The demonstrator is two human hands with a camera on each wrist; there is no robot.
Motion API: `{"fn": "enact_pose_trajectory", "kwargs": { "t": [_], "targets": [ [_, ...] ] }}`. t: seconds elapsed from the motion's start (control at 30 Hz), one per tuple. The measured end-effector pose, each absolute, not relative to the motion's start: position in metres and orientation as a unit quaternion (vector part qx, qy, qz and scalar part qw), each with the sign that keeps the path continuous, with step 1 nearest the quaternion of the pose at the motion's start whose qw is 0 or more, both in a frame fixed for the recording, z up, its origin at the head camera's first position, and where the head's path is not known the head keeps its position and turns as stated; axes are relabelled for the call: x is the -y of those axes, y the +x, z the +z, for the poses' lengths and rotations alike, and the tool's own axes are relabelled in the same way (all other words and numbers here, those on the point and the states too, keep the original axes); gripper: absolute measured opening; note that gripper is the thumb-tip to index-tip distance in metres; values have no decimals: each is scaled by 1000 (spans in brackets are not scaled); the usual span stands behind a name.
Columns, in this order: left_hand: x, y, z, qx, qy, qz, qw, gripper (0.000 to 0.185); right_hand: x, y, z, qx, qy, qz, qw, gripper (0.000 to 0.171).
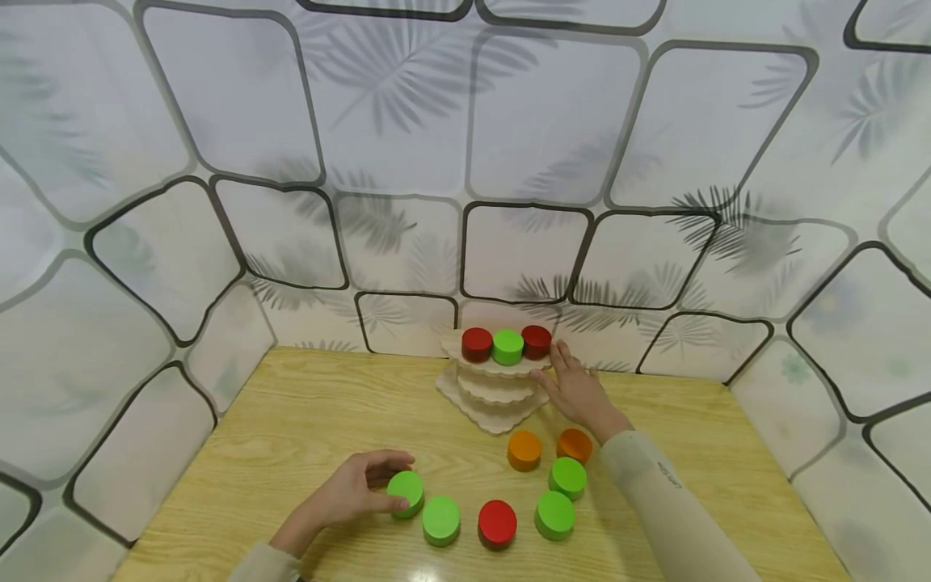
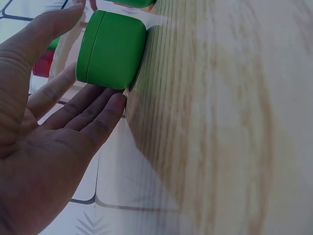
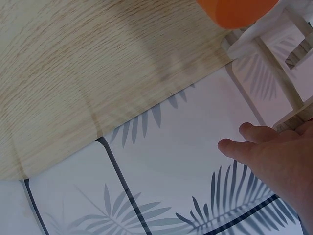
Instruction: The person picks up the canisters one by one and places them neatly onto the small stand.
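My left hand (image 1: 356,489) is beside a round green container (image 1: 405,494) on the table, its thumb at the near side and its fingers loosely spread around the far side. In the left wrist view the same green container (image 2: 112,51) stands between thumb and fingertips. My right hand (image 1: 579,394) reaches to the right edge of a three-tier, scalloped wooden stand (image 1: 494,416), fingers extended by a dark red container (image 1: 537,342). On the top tier, a green container (image 1: 507,347) sits between that one and another red container (image 1: 477,344).
Along the table (image 1: 313,412) stand another green container (image 1: 440,520), a red one (image 1: 498,525), two more green ones (image 1: 555,515) at the right, and two orange ones (image 1: 524,450) before the stand. A patterned wall (image 1: 407,242) rises behind the stand.
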State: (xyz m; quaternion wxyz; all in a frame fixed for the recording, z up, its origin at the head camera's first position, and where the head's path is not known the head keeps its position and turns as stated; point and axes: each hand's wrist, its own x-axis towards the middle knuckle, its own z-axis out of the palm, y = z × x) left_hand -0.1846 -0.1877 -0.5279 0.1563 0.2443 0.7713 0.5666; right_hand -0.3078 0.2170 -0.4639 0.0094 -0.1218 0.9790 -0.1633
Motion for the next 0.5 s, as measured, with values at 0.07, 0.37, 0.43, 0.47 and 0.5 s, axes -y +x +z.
{"fn": "enact_pose_trajectory", "kwargs": {
  "t": [0.07,0.37,0.43,0.47,0.5],
  "targets": [
    [188,-185,-528,-772,244,566,157,63,-217,-308,-464,-979,-122,-164,8,85],
    [188,-186,-530,-774,247,562,157,60,-218,-309,-466,-978,-125,-165,4,85],
    [188,-185,-531,-776,245,561,155,59,-218,-309,-466,-978,-125,-165,5,85],
    [188,-185,-531,-777,244,560,153,59,-218,-309,-466,-978,-125,-165,5,85],
    [188,-185,-531,-778,243,559,151,59,-218,-309,-466,-978,-125,-166,6,85]
  ]
}}
